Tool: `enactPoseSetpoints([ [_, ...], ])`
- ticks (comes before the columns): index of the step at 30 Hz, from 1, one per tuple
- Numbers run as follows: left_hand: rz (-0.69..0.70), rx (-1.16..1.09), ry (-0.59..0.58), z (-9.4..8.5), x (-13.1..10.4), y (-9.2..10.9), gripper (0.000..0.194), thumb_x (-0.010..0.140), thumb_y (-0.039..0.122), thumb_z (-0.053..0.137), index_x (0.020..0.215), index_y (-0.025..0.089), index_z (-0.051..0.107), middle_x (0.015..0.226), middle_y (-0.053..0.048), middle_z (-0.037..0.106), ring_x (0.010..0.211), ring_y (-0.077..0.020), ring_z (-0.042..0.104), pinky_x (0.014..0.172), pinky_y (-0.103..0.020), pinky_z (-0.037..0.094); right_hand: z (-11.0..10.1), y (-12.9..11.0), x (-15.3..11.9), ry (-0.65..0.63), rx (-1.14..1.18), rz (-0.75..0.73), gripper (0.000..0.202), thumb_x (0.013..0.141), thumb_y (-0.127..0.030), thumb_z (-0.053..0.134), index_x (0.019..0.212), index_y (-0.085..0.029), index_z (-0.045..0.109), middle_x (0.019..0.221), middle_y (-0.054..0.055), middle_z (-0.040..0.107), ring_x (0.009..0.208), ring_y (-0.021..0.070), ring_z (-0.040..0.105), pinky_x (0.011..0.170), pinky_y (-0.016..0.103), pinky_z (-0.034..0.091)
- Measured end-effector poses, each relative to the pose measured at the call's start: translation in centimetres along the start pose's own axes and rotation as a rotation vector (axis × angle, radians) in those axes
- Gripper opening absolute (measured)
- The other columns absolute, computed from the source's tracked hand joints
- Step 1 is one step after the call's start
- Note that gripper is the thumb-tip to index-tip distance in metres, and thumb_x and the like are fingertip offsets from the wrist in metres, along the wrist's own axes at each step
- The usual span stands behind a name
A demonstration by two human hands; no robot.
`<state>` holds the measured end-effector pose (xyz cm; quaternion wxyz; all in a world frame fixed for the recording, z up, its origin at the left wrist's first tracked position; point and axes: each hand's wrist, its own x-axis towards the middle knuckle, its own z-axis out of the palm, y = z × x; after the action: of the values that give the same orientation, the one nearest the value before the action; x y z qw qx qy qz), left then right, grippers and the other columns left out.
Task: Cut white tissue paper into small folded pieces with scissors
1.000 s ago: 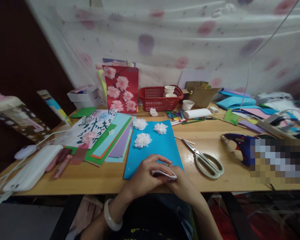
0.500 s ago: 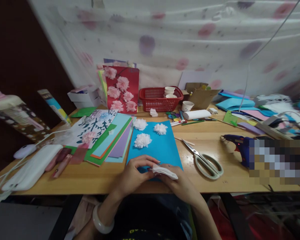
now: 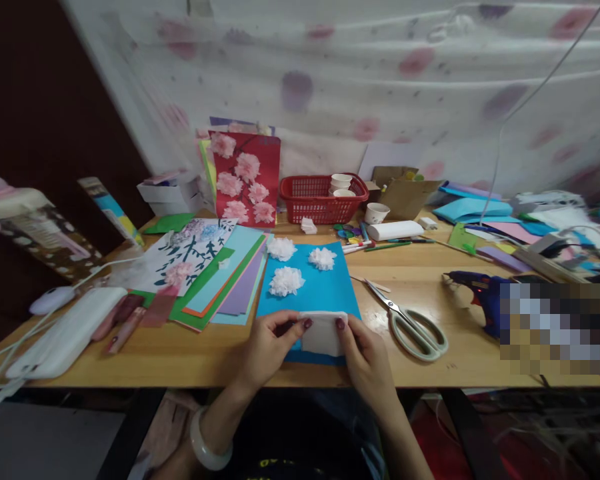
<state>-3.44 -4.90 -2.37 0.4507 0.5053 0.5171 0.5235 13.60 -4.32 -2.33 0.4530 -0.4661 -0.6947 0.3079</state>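
Note:
Between both hands I hold a folded white tissue (image 3: 323,335), its flat face toward me. My left hand (image 3: 274,343) pinches its left edge with the thumb in front, and my right hand (image 3: 367,350) pinches the right edge the same way. Beneath them lies a blue sheet of paper (image 3: 325,293), its lower part partly hidden by the tissue and hands. Three white ruffled paper flowers sit on its upper part: one at the top left (image 3: 281,249), another at the top right (image 3: 323,258), and a larger one (image 3: 286,281) below.
Open-handled scissors (image 3: 405,323) lie right of the blue sheet, with a blue glue gun (image 3: 480,293) beyond. Layered coloured papers (image 3: 240,293) lie to the left. Behind stand a red basket (image 3: 315,210) with paper cups and a red flower card (image 3: 247,180). A white phone-like slab (image 3: 67,337) lies far left.
The tissue has turned from edge-on to flat and upright. My right hand has shifted from beneath it to its right edge, and both hands now grip opposite sides.

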Motion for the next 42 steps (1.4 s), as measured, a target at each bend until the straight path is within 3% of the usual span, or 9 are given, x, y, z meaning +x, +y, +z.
enactPoseSetpoints([
  [9,0.146,0.1,-0.01,-0.7,0.3,0.0,0.016,0.082,0.028,0.064,0.086,0.018,0.076,0.092,-0.006,0.072,0.08,-0.0171,0.061,0.068,-0.024,0.046,0.2,0.5,0.3,-0.03,-0.053,-0.018,0.029,0.096,-0.036,0.043,0.082,-0.019,0.062,0.072,0.002,0.064,0.066,0.0177,0.056,0.06,0.025,0.041],
  [14,0.191,0.292,-0.014,-0.7,-0.2,0.1,0.038,0.084,0.018,0.06,0.121,0.024,0.063,0.102,-0.005,0.068,0.07,-0.0139,0.057,0.064,-0.024,0.047,0.0,0.7,0.3,-0.118,-0.016,-0.025,0.026,0.094,-0.032,0.047,0.103,-0.018,0.067,0.092,0.007,0.073,0.079,0.0208,0.064,0.071,0.027,0.047],
  [17,0.439,0.534,0.036,-0.5,-1.0,0.2,0.054,0.087,0.022,0.058,0.139,0.03,0.044,0.128,-0.008,0.056,0.098,-0.0197,0.058,0.088,-0.033,0.046,0.1,0.7,0.4,-0.136,0.035,-0.026,0.026,0.094,-0.032,0.047,0.101,-0.017,0.068,0.091,0.006,0.074,0.078,0.0205,0.064,0.07,0.027,0.048],
  [19,0.613,0.73,0.073,-0.4,-1.4,0.2,0.059,0.089,0.027,0.058,0.143,0.032,0.038,0.142,-0.011,0.041,0.124,-0.0272,0.045,0.103,-0.043,0.035,0.1,0.7,0.4,-0.135,0.056,-0.027,0.026,0.094,-0.031,0.046,0.099,-0.017,0.068,0.089,0.006,0.073,0.077,0.0199,0.063,0.069,0.026,0.047],
  [23,0.736,0.978,0.061,-0.2,-1.6,0.1,0.051,0.092,0.029,0.054,0.141,0.033,0.042,0.149,-0.014,0.028,0.135,-0.0336,0.032,0.106,-0.05,0.026,0.1,0.6,0.3,-0.13,0.061,-0.022,0.023,0.094,-0.03,0.048,0.096,-0.018,0.068,0.084,0.004,0.072,0.073,0.019,0.061,0.066,0.025,0.046],
  [29,0.564,0.7,0.147,-0.1,-1.2,0.1,0.068,0.088,0.033,0.059,0.147,0.024,0.027,0.145,-0.016,0.041,0.136,-0.0283,0.034,0.109,-0.046,0.027,0.0,0.6,0.3,-0.111,0.076,-0.008,0.027,0.094,-0.033,0.047,0.084,-0.017,0.066,0.074,0.003,0.066,0.068,0.0176,0.057,0.063,0.024,0.044],
  [34,0.145,0.306,-0.028,0.0,-0.7,0.2,0.036,0.085,0.031,0.061,0.119,0.019,0.06,0.114,-0.009,0.068,0.105,-0.0222,0.062,0.091,-0.034,0.047,0.0,0.7,0.2,-0.095,0.089,0.024,0.032,0.094,-0.039,0.046,0.081,-0.017,0.064,0.066,0.001,0.06,0.06,0.0156,0.051,0.055,0.023,0.041],
  [38,0.078,0.292,-0.002,-0.1,-0.5,0.2,0.019,0.081,0.034,0.063,0.084,0.016,0.071,0.09,-0.007,0.071,0.087,-0.0217,0.063,0.076,-0.029,0.049,0.0,0.6,0.2,-0.111,0.137,0.058,0.033,0.095,-0.042,0.045,0.087,-0.017,0.065,0.07,0.001,0.062,0.063,0.016,0.053,0.055,0.023,0.042],
  [42,-0.001,0.214,-0.028,-0.1,-0.6,0.3,0.025,0.08,0.04,0.064,0.083,0.016,0.07,0.084,-0.005,0.072,0.079,-0.0206,0.063,0.069,-0.028,0.048,0.0,0.5,0.0,-0.08,0.135,0.071,0.037,0.097,-0.044,0.039,0.081,-0.018,0.061,0.067,0.0,0.057,0.061,0.0152,0.051,0.053,0.023,0.04],
])
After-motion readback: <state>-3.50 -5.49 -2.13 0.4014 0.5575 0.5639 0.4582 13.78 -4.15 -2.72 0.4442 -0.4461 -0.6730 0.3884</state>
